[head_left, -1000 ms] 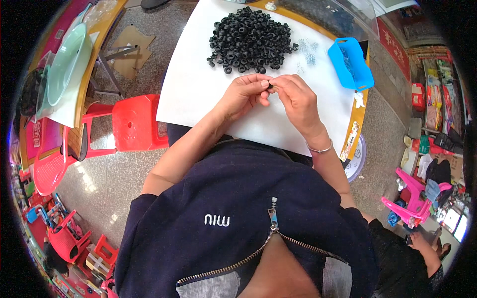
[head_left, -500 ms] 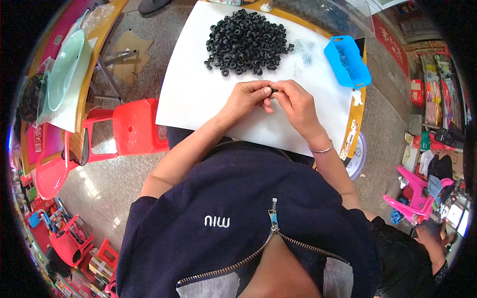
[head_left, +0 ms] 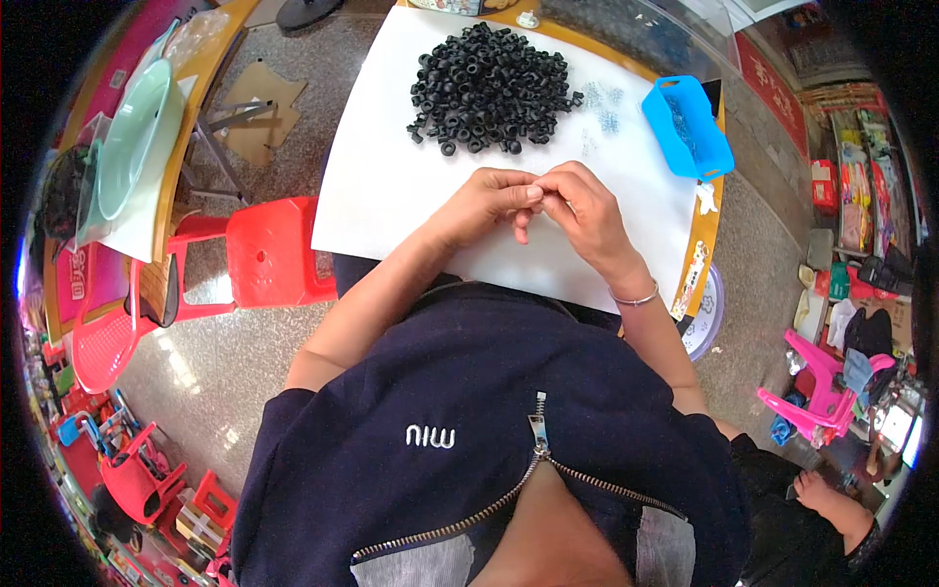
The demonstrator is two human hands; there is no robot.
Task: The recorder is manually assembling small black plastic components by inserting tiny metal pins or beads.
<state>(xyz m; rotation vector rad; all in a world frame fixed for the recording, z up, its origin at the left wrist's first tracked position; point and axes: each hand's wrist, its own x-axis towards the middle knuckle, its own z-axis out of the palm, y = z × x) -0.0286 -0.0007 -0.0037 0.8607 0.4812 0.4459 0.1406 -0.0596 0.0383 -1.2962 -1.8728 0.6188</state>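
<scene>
My left hand and my right hand meet fingertip to fingertip over the near half of a white board. Both pinch with thumb and forefinger, and the fingers cover whatever is between them. Beyond them lies a big heap of small black ring-shaped parts, a few loose at its near edge. To the right of the heap, small clear bluish pieces are scattered on the board. A bright blue plastic basket at the board's right edge holds more small pieces.
Red plastic stools stand left of the table, near another table with a pale green basin. A purple-rimmed round item sits below the right table edge. At the lower right are a pink stool and another person's arm.
A small black part showed between my fingertips before; now the fingers hide that spot. Both hands stay joined in nearly the same place. The other person's arm at lower right has shifted.
</scene>
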